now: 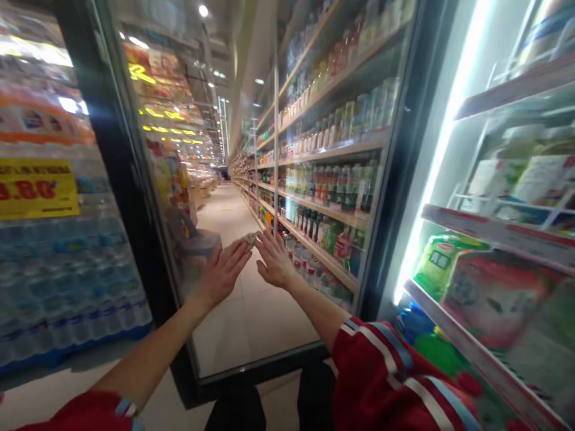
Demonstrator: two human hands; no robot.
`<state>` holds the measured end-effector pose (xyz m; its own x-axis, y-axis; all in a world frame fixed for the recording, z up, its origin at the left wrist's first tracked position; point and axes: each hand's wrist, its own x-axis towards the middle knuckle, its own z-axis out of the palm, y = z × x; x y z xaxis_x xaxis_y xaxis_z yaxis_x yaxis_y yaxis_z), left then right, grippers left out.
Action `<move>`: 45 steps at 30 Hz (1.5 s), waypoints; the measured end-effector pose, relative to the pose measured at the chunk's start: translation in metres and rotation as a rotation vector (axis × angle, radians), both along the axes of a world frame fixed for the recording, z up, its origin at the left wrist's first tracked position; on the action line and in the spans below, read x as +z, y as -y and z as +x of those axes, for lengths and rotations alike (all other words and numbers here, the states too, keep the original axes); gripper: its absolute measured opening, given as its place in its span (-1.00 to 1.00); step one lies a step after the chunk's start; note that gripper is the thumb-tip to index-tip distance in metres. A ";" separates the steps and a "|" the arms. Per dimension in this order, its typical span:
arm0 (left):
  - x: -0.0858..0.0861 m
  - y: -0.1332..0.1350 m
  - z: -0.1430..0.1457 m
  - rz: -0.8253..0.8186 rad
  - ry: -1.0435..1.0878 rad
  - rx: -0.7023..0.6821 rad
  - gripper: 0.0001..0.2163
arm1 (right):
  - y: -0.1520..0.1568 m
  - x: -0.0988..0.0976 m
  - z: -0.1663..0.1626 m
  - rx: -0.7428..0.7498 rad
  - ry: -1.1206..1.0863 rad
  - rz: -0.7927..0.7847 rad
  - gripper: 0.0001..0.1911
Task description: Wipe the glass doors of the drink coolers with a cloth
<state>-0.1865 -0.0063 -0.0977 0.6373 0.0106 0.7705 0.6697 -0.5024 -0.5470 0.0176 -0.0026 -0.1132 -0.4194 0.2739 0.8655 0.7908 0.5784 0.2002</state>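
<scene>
Two red sleeves [372, 353] extend forward. At the fingertips of the left hand [224, 272] sits a small pale cloth [250, 239]; whether that grip pinches or merely presses it, I cannot tell. The right hand [275, 260] is spread with no object visible, its straight fingers probably following the flat glass door [265, 370]. A lit cabinet [516, 90] on the right bears bags [494, 293] and bottles [516, 158]. Bottled water [72, 269] is stacked left, probably for display. Farther off, shelves [332, 154] and a pale floor [224, 335] stretch away, seen through or mirrored in the glass.
</scene>
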 end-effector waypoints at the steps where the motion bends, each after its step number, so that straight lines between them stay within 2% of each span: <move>1: -0.002 0.001 0.002 -0.024 0.010 -0.028 -0.44 | 0.002 0.001 0.000 -0.008 0.003 -0.024 -0.44; 4: -0.002 0.009 0.016 -0.123 0.156 -0.118 -0.49 | 0.012 0.002 -0.004 -0.013 -0.033 -0.067 -0.48; 7: 0.000 0.026 0.041 -0.301 0.423 -0.270 -0.51 | 0.025 0.002 -0.016 0.034 -0.193 -0.078 -0.52; 12: -0.008 0.045 0.078 -0.801 0.945 -0.470 -0.56 | 0.045 -0.003 -0.034 0.200 -0.508 -0.085 -0.48; 14: -0.014 0.043 0.082 -0.986 1.035 -0.538 -0.59 | 0.050 -0.010 -0.033 0.225 -0.539 -0.073 -0.48; 17: -0.019 0.040 0.082 -1.127 1.008 -0.597 -0.61 | 0.055 -0.021 -0.019 0.238 -0.482 -0.030 -0.50; 19: -0.019 0.044 0.079 -1.091 0.881 -0.573 -0.62 | 0.055 -0.021 -0.003 0.221 -0.457 0.037 -0.49; 20: -0.017 0.048 0.077 -1.013 0.792 -0.534 -0.62 | 0.053 -0.017 0.007 0.189 -0.462 0.081 -0.48; 24: -0.015 0.058 0.066 -0.498 0.476 -0.259 -0.65 | 0.036 0.016 0.039 -0.039 -0.522 0.284 -0.42; 26: -0.017 0.054 0.057 -0.370 0.458 -0.134 -0.60 | 0.025 0.026 0.040 -0.116 -0.502 0.278 -0.40; 28: -0.020 0.046 0.048 -0.339 0.471 -0.038 -0.52 | 0.017 0.023 0.029 -0.171 -0.413 0.191 -0.41; 30: -0.025 0.039 0.039 -0.339 0.452 0.017 -0.48 | 0.014 0.008 0.013 -0.211 -0.260 0.124 -0.45; 34: -0.033 0.032 0.029 -0.340 0.370 0.076 -0.47 | 0.016 -0.019 0.000 -0.195 -0.030 0.253 -0.54; 37: -0.038 0.029 0.027 -0.292 0.356 0.092 -0.46 | 0.012 -0.012 0.021 -0.171 -0.093 0.330 -0.52; 40: -0.043 0.025 0.028 -0.220 0.353 0.085 -0.42 | 0.006 0.006 0.037 -0.191 -0.325 0.301 -0.45; 42: -0.045 0.021 0.029 -0.207 0.359 0.076 -0.38 | 0.005 0.010 0.032 -0.203 -0.432 0.264 -0.41; 45: -0.047 0.018 0.029 -0.224 0.383 0.053 -0.37 | 0.008 0.002 0.009 -0.159 -0.323 0.183 -0.41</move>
<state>-0.1577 -0.0245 -0.1448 0.3002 0.2289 0.9260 0.8309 -0.5396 -0.1359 0.0266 -0.0103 -0.1110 -0.0828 0.1428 0.9863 0.9067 0.4215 0.0151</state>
